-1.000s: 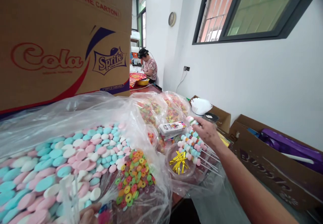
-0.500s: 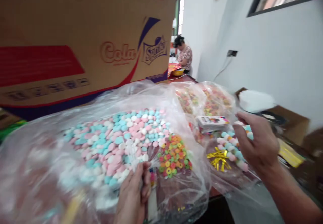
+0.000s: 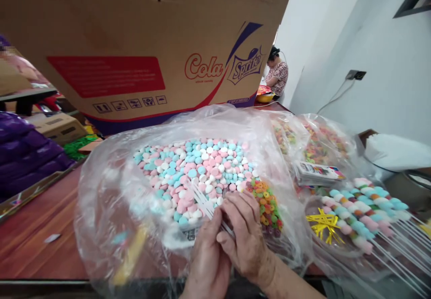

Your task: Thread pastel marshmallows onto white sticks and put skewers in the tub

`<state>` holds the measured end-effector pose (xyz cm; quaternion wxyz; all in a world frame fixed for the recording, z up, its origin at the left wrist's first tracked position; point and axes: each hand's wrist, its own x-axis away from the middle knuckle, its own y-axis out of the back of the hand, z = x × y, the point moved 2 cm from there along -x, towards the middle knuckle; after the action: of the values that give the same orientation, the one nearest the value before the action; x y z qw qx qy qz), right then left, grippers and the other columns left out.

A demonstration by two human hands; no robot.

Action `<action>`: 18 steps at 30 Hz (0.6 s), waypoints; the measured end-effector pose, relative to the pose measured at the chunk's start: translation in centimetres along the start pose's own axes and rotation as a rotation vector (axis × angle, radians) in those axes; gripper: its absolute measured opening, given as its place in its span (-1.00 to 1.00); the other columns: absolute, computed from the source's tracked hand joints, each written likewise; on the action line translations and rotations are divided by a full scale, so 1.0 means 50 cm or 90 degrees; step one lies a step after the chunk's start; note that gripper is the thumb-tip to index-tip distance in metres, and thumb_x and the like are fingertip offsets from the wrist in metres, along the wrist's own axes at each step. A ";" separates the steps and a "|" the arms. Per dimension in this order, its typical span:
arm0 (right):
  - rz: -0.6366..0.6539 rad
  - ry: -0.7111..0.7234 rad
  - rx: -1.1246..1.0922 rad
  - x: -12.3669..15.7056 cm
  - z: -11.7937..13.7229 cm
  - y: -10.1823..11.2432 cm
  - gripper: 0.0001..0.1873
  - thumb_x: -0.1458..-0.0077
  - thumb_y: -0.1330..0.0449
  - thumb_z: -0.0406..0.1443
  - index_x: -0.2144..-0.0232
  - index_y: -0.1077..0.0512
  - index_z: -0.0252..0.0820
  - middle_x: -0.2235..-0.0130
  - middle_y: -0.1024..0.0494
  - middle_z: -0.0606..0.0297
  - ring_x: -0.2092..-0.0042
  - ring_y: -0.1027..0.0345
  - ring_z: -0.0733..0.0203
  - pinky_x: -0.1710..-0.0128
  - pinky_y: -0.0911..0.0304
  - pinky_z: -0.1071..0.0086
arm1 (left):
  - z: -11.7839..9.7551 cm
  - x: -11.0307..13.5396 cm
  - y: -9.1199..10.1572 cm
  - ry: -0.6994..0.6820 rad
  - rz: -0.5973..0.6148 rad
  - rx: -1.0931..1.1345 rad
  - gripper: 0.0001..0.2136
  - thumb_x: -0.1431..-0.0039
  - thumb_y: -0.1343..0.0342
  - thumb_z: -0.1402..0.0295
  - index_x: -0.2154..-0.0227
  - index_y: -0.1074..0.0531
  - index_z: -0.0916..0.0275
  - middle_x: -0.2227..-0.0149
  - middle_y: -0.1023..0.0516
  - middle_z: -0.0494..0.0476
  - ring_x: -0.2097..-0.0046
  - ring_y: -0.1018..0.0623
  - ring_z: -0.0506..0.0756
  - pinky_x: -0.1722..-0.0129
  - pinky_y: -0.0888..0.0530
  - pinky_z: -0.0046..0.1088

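Both my hands meet at the near edge of a big clear plastic bag (image 3: pixel 111 182) full of pink, blue and white candies (image 3: pixel 195 169). My left hand (image 3: pixel 205 263) is closed around a bundle of thin white sticks (image 3: pixel 205 204) that point up over the candies. My right hand (image 3: pixel 244 236) lies over the left, its fingers pinching at the same sticks. A small heap of coloured ring candies (image 3: pixel 267 207) lies in the bag just right of my right hand.
Finished candy skewers (image 3: pixel 363 213) lie at the right beside a bowl of gold twist ties (image 3: pixel 323 225). A large cardboard carton (image 3: pixel 151 43) stands behind the bag. More bags of coloured candy (image 3: pixel 313 144) sit behind. Another person (image 3: pixel 278 76) sits far back.
My right hand has left the skewers at the right and come across to the sticks in my left hand. The view has swung left and down.
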<state>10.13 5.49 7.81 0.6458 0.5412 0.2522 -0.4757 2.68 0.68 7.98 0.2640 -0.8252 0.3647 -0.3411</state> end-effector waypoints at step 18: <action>0.236 -0.620 -0.429 0.002 -0.069 -0.003 -0.83 -0.15 -0.02 -0.27 0.48 -0.25 -0.15 0.51 -0.22 0.46 0.46 -0.10 0.34 0.45 -0.09 0.47 | 0.052 -0.021 0.064 0.014 0.134 -0.337 -0.57 -0.17 -0.13 0.02 0.63 -0.30 0.23 0.75 -0.17 -0.15 0.70 -0.08 -0.11 0.69 0.04 -0.56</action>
<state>10.69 8.72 6.69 0.8942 0.0632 -0.0333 -0.4419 2.73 0.09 3.76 0.0694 -0.8194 0.5273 -0.2140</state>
